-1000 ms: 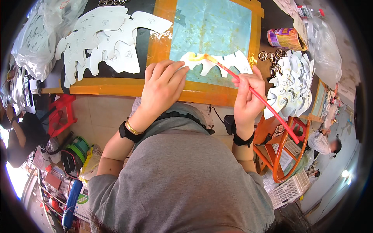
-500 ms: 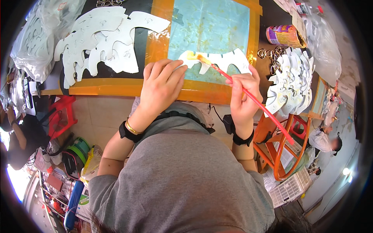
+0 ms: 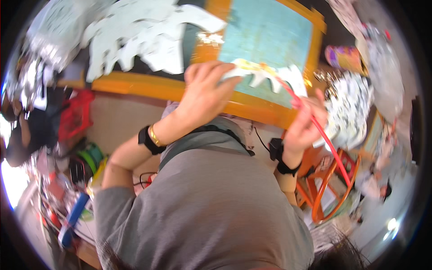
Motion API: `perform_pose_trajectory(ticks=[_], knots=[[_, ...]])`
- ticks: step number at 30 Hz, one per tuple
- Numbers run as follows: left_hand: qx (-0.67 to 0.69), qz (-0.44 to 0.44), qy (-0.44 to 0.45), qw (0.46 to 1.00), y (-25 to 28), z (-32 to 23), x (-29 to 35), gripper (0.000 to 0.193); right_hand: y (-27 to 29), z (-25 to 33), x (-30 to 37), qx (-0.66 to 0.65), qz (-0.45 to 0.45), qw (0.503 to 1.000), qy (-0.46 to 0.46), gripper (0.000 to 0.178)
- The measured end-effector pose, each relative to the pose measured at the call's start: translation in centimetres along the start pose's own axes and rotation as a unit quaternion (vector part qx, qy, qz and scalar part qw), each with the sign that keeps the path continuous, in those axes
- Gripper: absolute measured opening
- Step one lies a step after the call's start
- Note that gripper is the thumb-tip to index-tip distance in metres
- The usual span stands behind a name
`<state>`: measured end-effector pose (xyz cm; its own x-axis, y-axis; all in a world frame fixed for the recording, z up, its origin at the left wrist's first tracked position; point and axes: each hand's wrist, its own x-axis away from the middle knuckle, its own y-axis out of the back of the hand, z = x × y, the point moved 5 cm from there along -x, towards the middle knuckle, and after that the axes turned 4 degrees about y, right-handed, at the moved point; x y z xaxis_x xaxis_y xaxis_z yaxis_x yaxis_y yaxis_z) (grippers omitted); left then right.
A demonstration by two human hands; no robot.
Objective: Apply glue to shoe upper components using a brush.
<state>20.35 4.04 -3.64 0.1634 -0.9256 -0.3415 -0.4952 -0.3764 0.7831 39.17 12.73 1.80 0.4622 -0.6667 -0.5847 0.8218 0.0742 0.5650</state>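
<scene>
Workshop, small: desk (image 3: 335,33) edged in orange tape; 2 piles of white cut-outs (image 3: 153,40); 1 red-handled brush (image 3: 332,148); another person (image 3: 42,114) nearby.

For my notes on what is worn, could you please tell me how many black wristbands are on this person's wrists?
2: the left wristband, beside a gold bracelet, and the right wristband, below the right hand holding a red brush.
</scene>
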Motion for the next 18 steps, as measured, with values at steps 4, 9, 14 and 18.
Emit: perform_pose_trajectory(ticks=[4, 9, 14, 18], knots=[[0.063, -0.022, -0.206, 0.976, 2.9, -3.8, -3.7, 0.033, 2.4, -1.5, 0.8, 0.047, -0.110, 0.989, -0.081, 0.015], [0.105, -0.005, -0.380, 0.919, 3.3, -11.7, -8.7, 0.008, 2.3, -2.8, 2.5, 0.095, -0.091, 0.978, -0.163, 0.028], [0.021, 0.059, -0.481, 0.874, 3.3, -15.3, -6.8, 0.010, 2.1, -1.8, 3.2, -0.041, -0.050, 0.989, -0.133, 0.022], [0.152, -0.039, -0.383, 0.910, 2.8, -10.9, -3.6, 0.013, 1.4, -1.9, 2.9, -0.047, -0.081, 0.984, -0.151, 0.018]])
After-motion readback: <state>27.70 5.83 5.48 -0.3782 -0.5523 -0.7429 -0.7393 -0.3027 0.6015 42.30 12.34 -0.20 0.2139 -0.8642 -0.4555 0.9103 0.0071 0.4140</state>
